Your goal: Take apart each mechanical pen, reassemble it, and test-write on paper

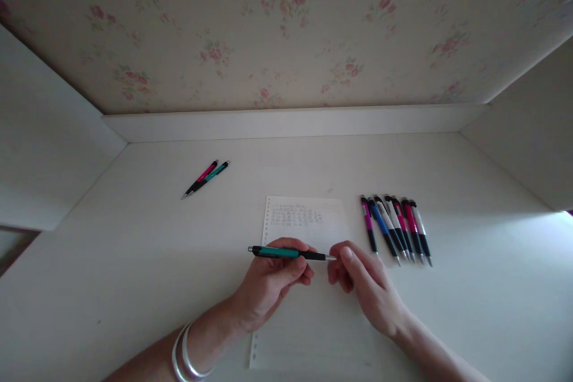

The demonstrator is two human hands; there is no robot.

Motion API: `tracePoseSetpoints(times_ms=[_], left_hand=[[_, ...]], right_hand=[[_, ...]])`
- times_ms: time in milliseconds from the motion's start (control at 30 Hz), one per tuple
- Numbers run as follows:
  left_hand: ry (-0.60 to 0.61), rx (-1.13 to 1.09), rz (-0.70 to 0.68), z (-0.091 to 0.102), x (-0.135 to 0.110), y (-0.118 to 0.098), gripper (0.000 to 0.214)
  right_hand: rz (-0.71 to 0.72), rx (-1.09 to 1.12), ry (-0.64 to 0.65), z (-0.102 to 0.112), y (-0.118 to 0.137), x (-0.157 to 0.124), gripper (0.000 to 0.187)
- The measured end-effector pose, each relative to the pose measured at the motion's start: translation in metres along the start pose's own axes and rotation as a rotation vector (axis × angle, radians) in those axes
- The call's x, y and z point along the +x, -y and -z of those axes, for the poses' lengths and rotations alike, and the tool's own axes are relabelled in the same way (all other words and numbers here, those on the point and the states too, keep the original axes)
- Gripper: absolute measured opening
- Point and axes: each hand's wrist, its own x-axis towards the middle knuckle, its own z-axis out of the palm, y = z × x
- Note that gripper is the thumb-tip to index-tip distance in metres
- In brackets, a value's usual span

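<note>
My left hand [271, 283] is closed around a teal and black pen [286, 252], held level above a sheet of lined paper [308, 224] with handwriting near its top. The pen's metal tip points right. My right hand [364, 283] has its fingers curled, with thumb and forefinger at that tip. Silver bangles [185, 358] ring my left wrist.
A row of several pens [396, 227] in pink, blue and white lies right of the paper. Two more pens [206, 178], one pink and one teal, lie at the back left. White side walls and a back ledge [286, 122] enclose the white desk [111, 274].
</note>
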Motion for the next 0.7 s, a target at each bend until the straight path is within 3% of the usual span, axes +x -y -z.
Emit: tracePoseSetpoints(times_ms=[233, 500, 700], left_hand=[[0.018, 0.022, -0.011, 0.0004, -0.0005, 0.0006, 0.023], [0.009, 0.153, -0.032, 0.0017, -0.0002, 0.0029, 0.024], [-0.05, 0.397, 0.016, -0.0004, -0.0055, -0.0002, 0.033]], right_hand=[[0.098, -0.219, 0.113, 0.0, 0.0068, -0.0021, 0.042], [0.054, -0.191, 0.066, -0.003, 0.0047, 0.0001, 0.052], [-0.044, -0.081, 0.138, -0.0039, 0.0073, -0.001, 0.056]])
